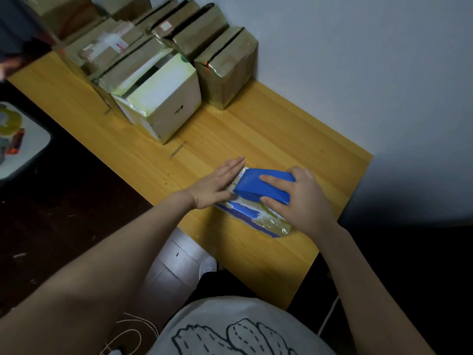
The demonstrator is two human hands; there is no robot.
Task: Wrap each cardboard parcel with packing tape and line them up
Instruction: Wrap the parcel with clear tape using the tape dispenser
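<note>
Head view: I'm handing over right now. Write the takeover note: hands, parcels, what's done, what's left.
Left hand: flat, fingers straight, pressing the flat parcel onto the table.
Right hand: grips the blue tape dispenser, which sits on that parcel.
Done: taped parcels stand in rows at the table's far end.
Left: finish taping this parcel, which looks partly wrapped, then set it by the rows.
</note>
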